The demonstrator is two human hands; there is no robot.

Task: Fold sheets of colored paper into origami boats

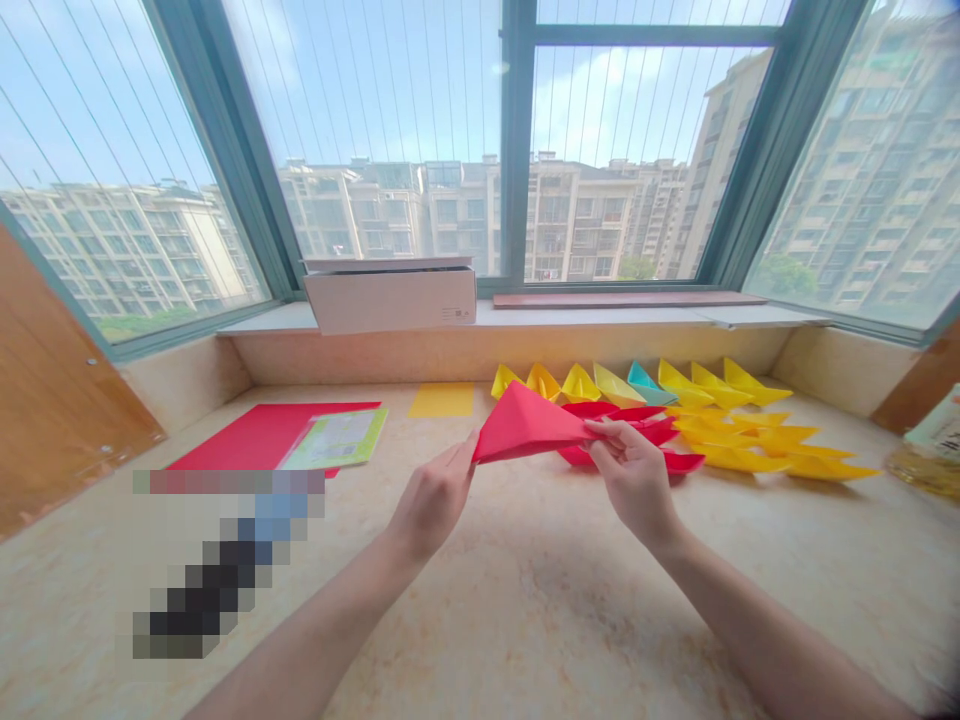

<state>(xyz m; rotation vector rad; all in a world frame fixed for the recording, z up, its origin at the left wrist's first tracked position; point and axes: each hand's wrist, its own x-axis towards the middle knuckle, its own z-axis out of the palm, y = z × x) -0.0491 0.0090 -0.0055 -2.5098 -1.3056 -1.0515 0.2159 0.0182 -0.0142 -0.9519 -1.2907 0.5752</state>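
Note:
I hold a folded red paper (525, 420), a triangular shape, above the beige counter (525, 590). My left hand (433, 500) pinches its left corner. The fingers of my right hand (634, 472) grip its right side and are closed on it. Just behind the paper lie finished red paper boats (660, 430). To their right sits a cluster of yellow paper boats (757, 440), and a row of yellow ones with one teal boat (649, 380) stands along the back wall.
A stack of red paper sheets (255, 435) with a greenish leaflet (337, 440) lies at left, a yellow sheet (442, 400) behind. A white box (390, 295) rests on the window sill. A bottle (930, 450) stands at far right. A blurred patch covers the lower left.

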